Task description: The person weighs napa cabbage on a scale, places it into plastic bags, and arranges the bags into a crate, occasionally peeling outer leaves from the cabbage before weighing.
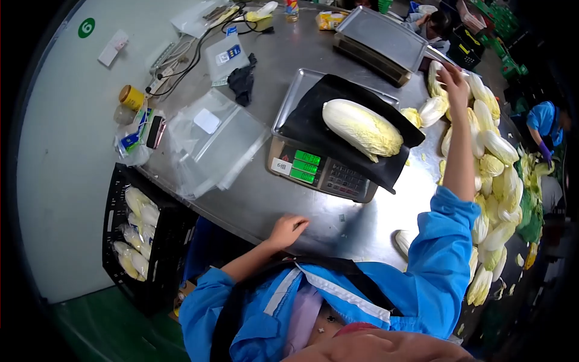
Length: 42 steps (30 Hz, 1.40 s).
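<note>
A pale napa cabbage (362, 128) lies on a black sheet (313, 114) that covers the pan of a digital scale (356, 188) with green lit digits. Stretched out to the right, my right hand (453, 83) is over the near end of a cabbage pile (491, 163), its fingers apart and touching or just above a cabbage (435, 79). Whether it grips that cabbage is not clear. My left hand (289, 231) rests near the front edge of the metal table (265, 211), below the scale, its fingers curled around something small and dark that I cannot make out.
Clear plastic bags (211, 145) lie left of the scale. A second scale (383, 36) stands behind it. A black crate (151, 241) with bagged cabbages is at the lower left. A co-worker in blue (543, 120) is at the far right; another person (431, 27) is at the back.
</note>
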Available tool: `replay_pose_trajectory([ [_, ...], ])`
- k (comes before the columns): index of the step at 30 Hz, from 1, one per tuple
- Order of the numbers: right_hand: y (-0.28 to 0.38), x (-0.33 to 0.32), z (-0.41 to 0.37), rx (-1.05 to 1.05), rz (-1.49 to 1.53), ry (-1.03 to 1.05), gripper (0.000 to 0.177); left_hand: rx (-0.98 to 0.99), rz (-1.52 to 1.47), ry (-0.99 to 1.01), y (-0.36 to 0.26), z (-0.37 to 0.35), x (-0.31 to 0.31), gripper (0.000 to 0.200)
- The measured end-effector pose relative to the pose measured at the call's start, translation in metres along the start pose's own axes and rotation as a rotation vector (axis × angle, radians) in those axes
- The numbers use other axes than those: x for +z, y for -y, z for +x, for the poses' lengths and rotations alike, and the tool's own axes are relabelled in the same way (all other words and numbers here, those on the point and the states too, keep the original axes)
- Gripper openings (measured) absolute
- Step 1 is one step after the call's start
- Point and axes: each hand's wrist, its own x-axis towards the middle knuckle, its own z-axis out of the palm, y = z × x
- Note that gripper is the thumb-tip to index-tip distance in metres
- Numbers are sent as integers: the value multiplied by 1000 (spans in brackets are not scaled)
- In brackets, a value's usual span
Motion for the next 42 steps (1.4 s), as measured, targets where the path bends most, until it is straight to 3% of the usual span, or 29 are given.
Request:
replay_pose_trajectory([
  [1, -4, 27, 4, 32, -65, 63, 39, 52, 50, -17, -1, 15, -3, 20],
  [2, -31, 54, 10, 84, -143, 128, 48, -49, -222, -39, 4, 37, 3, 25],
  [4, -21, 109, -18, 564, -248, 624, 65, -253, -738, 32, -1, 87, 1, 45],
  [5, -44, 140, -35, 277, -276, 902, 76, -437, -987, 34, -26, 105, -10, 51],
  [6, -28, 171, -75, 169, -298, 1087, 85, -451, -1116, 40, -35, 120, -11, 60],
  [7, -24, 184, -98, 11, -344, 1088, 84, -450, -1219, 61, -32, 133, -8, 64],
  [8, 7, 186, -127, -25, -188, 1199, 91, -344, -1372, 56, -50, 132, -10, 62],
  [10, 64, 176, -188, -191, -369, 1155, 98, -438, -1361, -203, -66, 108, 12, 62],
  [12, 70, 154, -228, -108, -416, 1101, 103, -478, -1224, 128, -61, 66, 8, 63],
  [13, 58, 139, -251, 56, -236, 1057, 103, -465, -1028, 326, -50, 47, 1, 61],
  [14, 36, 125, -279, 220, -57, 1001, 104, -343, -699, 655, -25, 41, -15, 50],
  [15, 17, 109, -313, 343, 40, 928, 103, -146, -389, 660, -15, 39, -38, 36],
  [16, 6, 94, -345, 462, 131, 850, 103, -258, -129, 441, -2, 47, -65, 25],
  [17, 9, 82, -375, 637, 80, 834, 103, -228, 35, 0, 59, 63, -70, 22],
  [18, 13, 73, -402, 815, 32, 809, 103, -317, 28, -146, 57, 76, -117, 20],
  [20, 33, 74, -449, 820, -207, 772, 100, -315, 215, -399, 117, 109, -163, 20],
  [22, 45, 83, -464, 787, -253, 714, 98, -67, 678, -734, 158, 120, -171, 14],
  [24, 52, 93, -480, 761, -302, 628, 96, -299, 664, -656, 167, 127, -181, 12],
  [26, 48, 104, -496, 574, -472, 551, 92, -320, 565, -635, 183, 140, -191, 16],
  [28, 64, 121, -501, 570, -515, 475, 90, -337, 86, -625, 202, 151, -205, 19],
  [30, 70, 136, -507, 503, -594, 328, 87, -191, 29, -626, 182, 147, -219, 17],
  [33, 75, 160, -516, 458, -553, 157, 84, 41, -491, -464, 106, 84, -241, 17],
  [35, 77, 177, -524, 429, -541, 39, 82, -69, -468, -267, 108, 65, -209, 17],
  [37, 82, 195, -527, 312, -498, -1, 82, -125, 315, 158, 138, 42, -173, 19],
  [40, 88, 217, -539, 99, -480, 41, 82, 37, 403, 205, 135, 33, -166, 20],
  [42, 101, 239, -536, -27, -540, 136, 83, 146, 65, -16, 96, 17, -172, 18],
])
